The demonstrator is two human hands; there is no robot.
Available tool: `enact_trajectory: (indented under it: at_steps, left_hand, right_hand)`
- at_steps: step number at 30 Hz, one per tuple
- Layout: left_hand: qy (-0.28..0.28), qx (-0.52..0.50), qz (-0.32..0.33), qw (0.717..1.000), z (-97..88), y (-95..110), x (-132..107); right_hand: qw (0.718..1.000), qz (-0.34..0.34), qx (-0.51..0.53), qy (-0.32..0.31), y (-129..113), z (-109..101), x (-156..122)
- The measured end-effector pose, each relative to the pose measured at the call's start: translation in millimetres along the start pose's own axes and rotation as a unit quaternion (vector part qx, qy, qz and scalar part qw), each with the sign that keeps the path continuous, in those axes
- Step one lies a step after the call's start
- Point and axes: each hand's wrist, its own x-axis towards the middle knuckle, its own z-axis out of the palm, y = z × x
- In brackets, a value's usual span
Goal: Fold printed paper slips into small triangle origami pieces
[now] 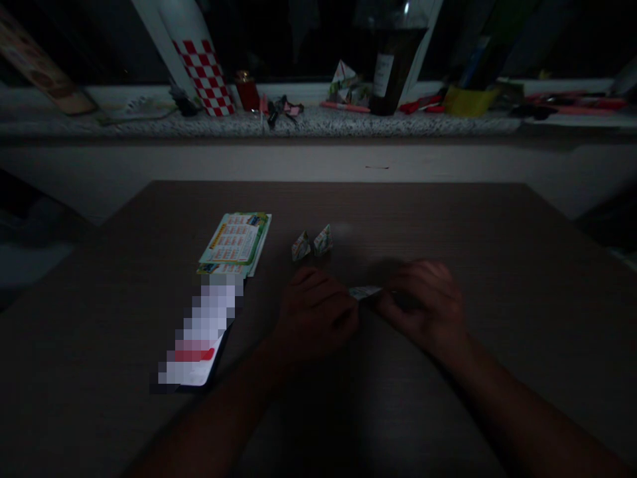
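A small piece of printed paper stretches between my two hands, just above the wooden table. My left hand is closed on its left end, with the knuckles turned up. At the other end, the thumb and fingertips of my right hand pinch it. Much of the paper is hidden by the fingers, and the light is dim. Beyond my left hand stand two small folded paper pieces, one on the left and one on the right, side by side and pointed at the top.
Left of my hands lie a stack of printed calendar cards and a lit phone, partly blurred out. Along the granite sill stand a red-checked bottle, a dark bottle, a folded paper shape and a yellow container.
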Motion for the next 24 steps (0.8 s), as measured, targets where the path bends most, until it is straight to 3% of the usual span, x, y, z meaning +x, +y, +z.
enact_trajectory:
  at_steps: [8, 12, 14, 18, 24]
  left_hand:
    - [0.012, 0.006, -0.002, 1.0, -5.5, -3.5, 0.1]
    - [0.049, -0.013, -0.043, 0.998, -9.5, -5.4, -2.4]
    - [0.047, -0.021, -0.07, 0.996, -9.4, -5.4, -3.9]
    - [0.023, -0.026, -0.084, 0.996, -6.8, -4.9, -6.0]
    - [0.005, -0.016, -0.046, 0.999, -1.5, -6.3, -5.9]
  right_hand:
    - [0.998, 0.054, 0.002, 0.026, 13.6, -3.0, -0.1]
    - [0.991, 0.121, 0.01, 0.056, 24.3, -4.9, -3.7]
    - [0.99, 0.132, 0.029, 0.037, 22.8, -3.8, -5.0]
    - [0.995, 0.085, 0.056, 0.023, 10.4, -1.8, -3.8]
    - [0.996, -0.018, 0.084, -0.008, -2.9, -3.2, 0.1]
